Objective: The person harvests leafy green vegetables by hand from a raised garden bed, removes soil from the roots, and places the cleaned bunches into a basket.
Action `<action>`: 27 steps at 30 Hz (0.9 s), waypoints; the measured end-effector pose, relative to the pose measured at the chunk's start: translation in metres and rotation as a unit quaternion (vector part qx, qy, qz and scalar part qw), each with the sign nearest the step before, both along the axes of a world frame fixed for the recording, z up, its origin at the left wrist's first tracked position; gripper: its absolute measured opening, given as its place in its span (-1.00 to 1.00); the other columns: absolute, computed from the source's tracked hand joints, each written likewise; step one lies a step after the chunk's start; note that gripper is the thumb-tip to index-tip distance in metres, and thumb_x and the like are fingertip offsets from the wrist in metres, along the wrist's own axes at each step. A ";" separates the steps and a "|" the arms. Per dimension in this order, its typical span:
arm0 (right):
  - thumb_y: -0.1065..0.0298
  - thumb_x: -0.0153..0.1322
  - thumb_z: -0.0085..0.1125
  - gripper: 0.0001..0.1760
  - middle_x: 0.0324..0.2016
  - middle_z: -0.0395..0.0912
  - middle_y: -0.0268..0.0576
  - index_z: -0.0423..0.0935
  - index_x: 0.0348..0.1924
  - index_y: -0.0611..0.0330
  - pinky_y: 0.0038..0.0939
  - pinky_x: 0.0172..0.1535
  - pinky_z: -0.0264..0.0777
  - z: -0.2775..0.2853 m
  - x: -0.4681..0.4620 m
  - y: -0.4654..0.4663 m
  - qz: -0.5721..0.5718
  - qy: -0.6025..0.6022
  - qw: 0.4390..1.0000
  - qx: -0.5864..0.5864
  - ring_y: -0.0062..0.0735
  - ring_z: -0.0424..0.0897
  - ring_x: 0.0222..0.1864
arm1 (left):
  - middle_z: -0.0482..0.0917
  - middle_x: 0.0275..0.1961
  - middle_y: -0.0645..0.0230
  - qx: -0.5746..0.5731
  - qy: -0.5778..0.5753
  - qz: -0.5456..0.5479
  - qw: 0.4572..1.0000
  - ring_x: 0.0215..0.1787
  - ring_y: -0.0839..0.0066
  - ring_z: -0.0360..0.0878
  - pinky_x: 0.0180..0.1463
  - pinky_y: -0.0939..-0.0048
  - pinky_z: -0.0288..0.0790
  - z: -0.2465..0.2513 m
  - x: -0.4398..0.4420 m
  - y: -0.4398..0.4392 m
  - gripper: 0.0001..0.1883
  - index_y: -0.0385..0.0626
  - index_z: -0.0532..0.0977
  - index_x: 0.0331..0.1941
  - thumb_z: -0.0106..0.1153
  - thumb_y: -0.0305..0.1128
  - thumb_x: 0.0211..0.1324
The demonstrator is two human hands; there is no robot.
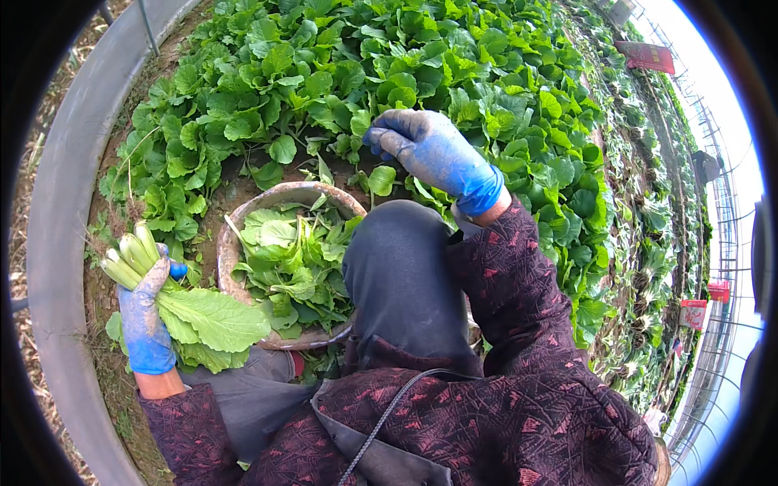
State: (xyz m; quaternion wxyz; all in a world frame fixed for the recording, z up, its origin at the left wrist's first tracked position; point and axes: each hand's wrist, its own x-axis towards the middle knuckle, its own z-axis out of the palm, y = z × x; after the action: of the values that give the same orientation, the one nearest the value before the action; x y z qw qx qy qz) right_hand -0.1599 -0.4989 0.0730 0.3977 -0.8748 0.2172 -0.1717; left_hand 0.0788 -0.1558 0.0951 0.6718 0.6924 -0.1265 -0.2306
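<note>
My left hand (148, 313), in a muddy blue glove, is closed around a bunch of leafy greens (213, 319) at the left. Their pale stems and thin roots point up and away from me, and the broad leaves hang over my lap. My right hand (419, 146), gloved the same way, is raised over the near edge of the growing greens (340, 67). Its fingers are curled; whether anything small is between them cannot be told. Between my hands stands a worn round tub (234, 243) with loose green leaves (292, 261) in it, beside my knee.
A grey plastic sheet wall (58, 200) curves along the left. Pulled greens (644, 304) lie in rows on the right. Red printed bags (647, 58) and a red-and-white bag (693, 314) stand farther off, near the greenhouse frame (729, 243).
</note>
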 end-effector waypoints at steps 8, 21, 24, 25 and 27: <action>0.17 0.38 0.03 -0.64 -0.17 0.66 0.11 0.69 -0.18 0.22 -0.15 0.00 0.50 -0.226 -0.060 0.048 0.092 0.478 0.873 0.029 -0.03 0.64 -0.05 | 0.53 -0.33 0.30 0.077 0.021 -0.012 0.997 -0.41 0.48 0.51 -0.31 0.37 0.54 0.002 -0.009 -0.008 -0.67 -0.21 0.47 -0.03 0.25 -0.44 0.10; 0.36 0.35 0.04 -0.69 -0.18 0.65 -0.11 0.67 -0.13 0.19 -0.20 -0.01 0.33 -0.285 -0.089 -0.066 0.184 0.471 0.791 -0.344 -0.18 0.54 -0.03 | 0.52 -0.25 0.34 0.102 0.034 -0.051 0.993 -0.32 0.50 0.54 -0.29 0.44 0.49 -0.009 -0.006 -0.027 -0.64 -0.19 0.45 -0.02 0.25 -0.49 0.06; 0.30 0.29 0.11 -0.76 -0.25 0.64 -0.16 0.67 -0.24 0.12 -0.20 -0.11 0.35 -0.276 -0.084 -0.045 0.216 0.482 0.764 -0.371 -0.21 0.56 -0.19 | 0.53 -0.25 0.33 0.090 0.035 -0.054 0.994 -0.32 0.50 0.54 -0.27 0.44 0.49 -0.010 -0.010 -0.030 -0.63 -0.20 0.44 -0.01 0.25 -0.50 0.05; 0.27 0.28 0.13 -0.81 -0.29 0.63 -0.20 0.67 -0.32 0.08 -0.21 -0.13 0.35 -0.279 -0.076 -0.032 0.250 0.454 0.774 -0.365 -0.23 0.57 -0.21 | 0.53 -0.25 0.32 0.095 0.043 -0.052 0.993 -0.32 0.50 0.54 -0.27 0.45 0.49 -0.010 -0.012 -0.031 -0.62 -0.21 0.44 -0.01 0.25 -0.51 0.05; 0.31 0.31 0.06 -0.84 -0.34 0.61 -0.21 0.64 -0.43 0.04 -0.21 -0.16 0.35 -0.293 -0.057 -0.009 0.307 0.367 0.816 -0.323 -0.23 0.56 -0.23 | 0.53 -0.25 0.32 0.098 0.054 -0.052 0.992 -0.32 0.49 0.54 -0.26 0.45 0.49 -0.011 -0.014 -0.033 -0.62 -0.22 0.43 -0.01 0.25 -0.51 0.05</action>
State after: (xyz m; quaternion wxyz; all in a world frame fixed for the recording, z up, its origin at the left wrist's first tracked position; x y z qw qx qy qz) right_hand -0.2170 -0.5078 -0.2196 0.0150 -0.9724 -0.0010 0.2329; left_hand 0.0643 -0.1890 0.0840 0.5937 0.7342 -0.1026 -0.3130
